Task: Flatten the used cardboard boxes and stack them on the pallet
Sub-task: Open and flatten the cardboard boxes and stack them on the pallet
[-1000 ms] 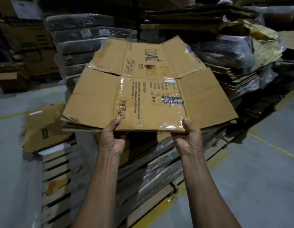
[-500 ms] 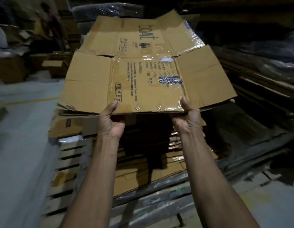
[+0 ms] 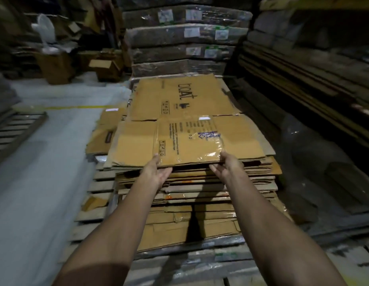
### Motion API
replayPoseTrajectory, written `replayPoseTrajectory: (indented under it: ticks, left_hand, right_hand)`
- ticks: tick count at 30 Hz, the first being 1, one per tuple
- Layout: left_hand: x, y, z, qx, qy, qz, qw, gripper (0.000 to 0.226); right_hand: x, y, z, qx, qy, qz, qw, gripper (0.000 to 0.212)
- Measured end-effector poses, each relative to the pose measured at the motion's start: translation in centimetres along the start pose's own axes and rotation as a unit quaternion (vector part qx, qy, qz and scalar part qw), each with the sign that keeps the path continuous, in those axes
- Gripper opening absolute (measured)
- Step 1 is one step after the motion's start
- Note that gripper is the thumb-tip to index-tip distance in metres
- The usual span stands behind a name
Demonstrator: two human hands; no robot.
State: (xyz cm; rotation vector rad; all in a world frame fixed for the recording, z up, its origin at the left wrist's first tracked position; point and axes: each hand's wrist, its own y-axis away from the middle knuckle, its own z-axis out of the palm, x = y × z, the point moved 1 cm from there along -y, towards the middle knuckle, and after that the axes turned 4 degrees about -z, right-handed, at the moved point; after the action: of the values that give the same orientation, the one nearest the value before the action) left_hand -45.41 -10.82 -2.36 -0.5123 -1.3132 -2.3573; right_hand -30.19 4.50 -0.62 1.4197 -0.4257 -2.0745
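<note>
Two hands meet the near edge of one flattened box (image 3: pixel 189 124), which lies on top of the stack (image 3: pixel 200 195) at the frame's centre. From 9 o'clock: grey floor (image 3: pixel 45 162) with a yellow line; then slats of the pallet (image 3: pixel 97 215) showing beside the stack at 7 o'clock. Left hand (image 3: pixel 158 172) sits at the box's near edge, palm turned up, thumb on the top face, fingers (image 3: pixel 166 174) lying loose beneath the edge; whether they press the underside cannot be told. Right hand (image 3: pixel 225 165) mirrors it at the taped panel, thumb above, fingers (image 3: pixel 215 169) curled under the edge, holding it. Box extends away toward 12 o'clock, flaps spread flat, near edge overhanging the layers below. At 3 o'clock, dark wrapped bundles (image 3: pixel 313 79).

Handling, as judged: the sheet is light and stiff along its panels but hinges at the creases, so wide flaps may droop. Glossy tape on the near panel looks slippery; bare board beside it offers a surer hold. Two-handed grip at one long edge suits sliding it square onto the stack.
</note>
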Motion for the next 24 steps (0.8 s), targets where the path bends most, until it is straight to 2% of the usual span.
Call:
replayPoseTrajectory:
  ticks: [3,6,9,11,13,14,15,16,17,18,19,20,21,22,24]
  left_hand:
    - [0.8,0.0,0.7,0.016,-0.083,0.037,0.996,0.045]
    - [2.3,-0.1,2.0,0.03,-0.102,0.079,0.991,0.046]
    - [3.1,0.1,2.9,-0.005,-0.093,0.043,0.995,0.046]
    - [3.1,0.8,2.7,-0.028,-0.117,-0.005,0.993,0.046]
    - [2.5,1.7,2.1,-0.028,-0.194,-0.02,0.98,0.043]
    - [2.1,2.1,1.7,-0.012,-0.259,0.013,0.966,0.038]
    - [1.6,2.0,1.2,0.015,-0.34,0.084,0.937,0.032]
    - [1.2,1.9,0.9,0.046,-0.429,0.183,0.883,0.025]
    - [0.9,1.7,0.6,0.078,-0.524,0.289,0.798,0.021]
    - [0.8,1.7,0.4,0.106,-0.612,0.378,0.686,0.016]
    - [0.9,1.4,0.3,0.121,-0.682,0.436,0.575,0.017]
    - [1.1,0.8,0.2,0.123,-0.73,0.469,0.481,0.03]
    - [1.5,0.1,0.1,0.113,-0.766,0.48,0.412,0.046]
    - [2.0,-0.5,0.0,0.098,-0.793,0.479,0.364,0.059]
    - [3.2,-1.4,0.0,0.071,-0.824,0.476,0.299,0.07]
  right_hand:
    - [-0.7,0.6,0.7,-0.016,-0.017,-0.027,0.999,0.029]
    - [-1.6,1.0,1.9,-0.019,-0.038,-0.054,0.998,0.02]
    - [-1.6,0.1,2.3,0.009,-0.033,-0.066,0.997,0.026]
    - [-1.0,-0.7,1.9,0.029,0.012,-0.072,0.997,0.029]
    - [-0.1,-1.4,1.2,0.068,0.098,-0.1,0.988,0.034]
    - [0.2,-1.5,0.8,0.1,0.152,-0.126,0.975,0.036]
    - [0.5,-1.5,0.6,0.137,0.21,-0.157,0.955,0.038]
    - [0.8,-1.2,0.5,0.174,0.264,-0.197,0.928,0.039]
    - [1.1,-0.7,0.5,0.192,0.31,-0.242,0.899,0.038]
    - [1.4,0.0,0.6,0.188,0.359,-0.297,0.865,0.035]
    - [1.7,0.5,0.8,0.166,0.42,-0.366,0.813,0.036]
    - [2.0,0.9,1.1,0.13,0.492,-0.436,0.742,0.041]
    - [2.0,1.0,1.4,0.079,0.563,-0.485,0.665,0.049]
    - [1.8,0.7,1.7,0.02,0.626,-0.502,0.596,0.059]
    - [1.2,-0.3,2.1,-0.083,0.725,-0.471,0.495,0.07]
